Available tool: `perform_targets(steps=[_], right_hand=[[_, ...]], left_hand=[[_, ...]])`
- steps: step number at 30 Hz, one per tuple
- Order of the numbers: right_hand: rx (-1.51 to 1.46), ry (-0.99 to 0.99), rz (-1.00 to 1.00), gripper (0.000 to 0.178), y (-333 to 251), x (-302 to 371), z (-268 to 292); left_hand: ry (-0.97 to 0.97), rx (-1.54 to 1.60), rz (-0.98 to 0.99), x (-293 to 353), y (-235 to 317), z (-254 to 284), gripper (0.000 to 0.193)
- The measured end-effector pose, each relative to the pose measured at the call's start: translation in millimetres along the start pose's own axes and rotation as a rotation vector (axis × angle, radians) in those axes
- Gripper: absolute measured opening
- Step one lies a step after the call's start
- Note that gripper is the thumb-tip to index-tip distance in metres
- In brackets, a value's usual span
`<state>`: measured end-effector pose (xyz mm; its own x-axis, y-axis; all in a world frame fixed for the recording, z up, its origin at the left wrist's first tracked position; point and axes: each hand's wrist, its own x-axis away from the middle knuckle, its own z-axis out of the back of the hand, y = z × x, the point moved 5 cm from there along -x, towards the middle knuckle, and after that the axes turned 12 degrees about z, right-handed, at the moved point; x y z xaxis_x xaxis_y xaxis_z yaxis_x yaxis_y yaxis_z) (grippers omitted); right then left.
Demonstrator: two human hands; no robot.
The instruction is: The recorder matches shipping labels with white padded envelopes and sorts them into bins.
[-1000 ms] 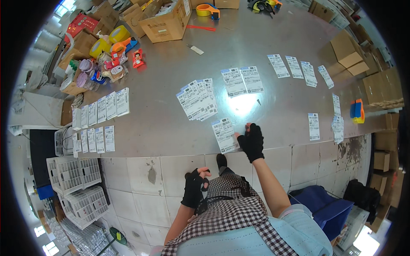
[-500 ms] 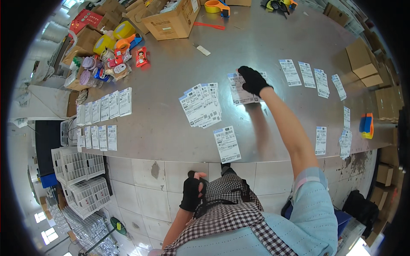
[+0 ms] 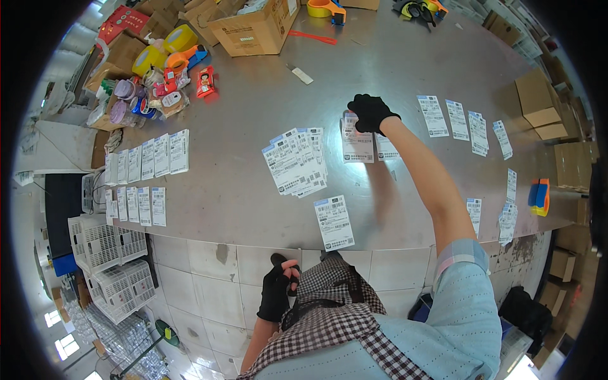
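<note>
My right hand (image 3: 372, 113), in a black fingerless glove, reaches across the metal table. Its fingers are curled over the far edge of a white shipping label (image 3: 358, 140). Partly under my right wrist, another shipping label (image 3: 387, 148) lies beside it. To the left is a fanned pile of shipping labels (image 3: 294, 163), and a single label (image 3: 334, 221) lies near the table's front edge. My left hand (image 3: 278, 291), gloved the same way, is held closed in front of the checked apron (image 3: 329, 285), below the table edge. What its fingers hold, if anything, cannot be made out.
Two rows of labels (image 3: 147, 158) lie at the left, more labels (image 3: 457, 120) at the right. Tape rolls (image 3: 149, 59), small packets (image 3: 206, 82) and a cardboard box (image 3: 253, 31) stand at the far left. White crates (image 3: 107, 244) sit below the table; a blue-orange object (image 3: 539, 196) is far right.
My right hand has shifted slightly left and away from me, toward the far edge of the left label. The whole view has tilted a little. My left hand stays by the apron.
</note>
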<state>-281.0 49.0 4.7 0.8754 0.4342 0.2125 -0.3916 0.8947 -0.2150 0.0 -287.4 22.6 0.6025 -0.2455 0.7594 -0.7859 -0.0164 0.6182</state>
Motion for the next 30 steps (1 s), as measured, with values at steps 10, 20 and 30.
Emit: perform_targets(steps=[10,20,30], right_hand=[[-0.126,0.027,-0.033,0.041,-5.1,3.5,-2.4],[-0.492,0.177,0.193,0.025,-10.3,31.4,13.6],[-1.298,0.048,0.075,0.032,-29.3,58.5,6.2]], left_hand=[[-0.006,-0.05,0.004,-2.1,7.4,-5.6,0.023],[-0.056,-0.37,-0.08,-35.9,52.5,-21.9,0.028],[-0.096,-0.467,-0.091,-86.3,87.5,-89.0,0.029]])
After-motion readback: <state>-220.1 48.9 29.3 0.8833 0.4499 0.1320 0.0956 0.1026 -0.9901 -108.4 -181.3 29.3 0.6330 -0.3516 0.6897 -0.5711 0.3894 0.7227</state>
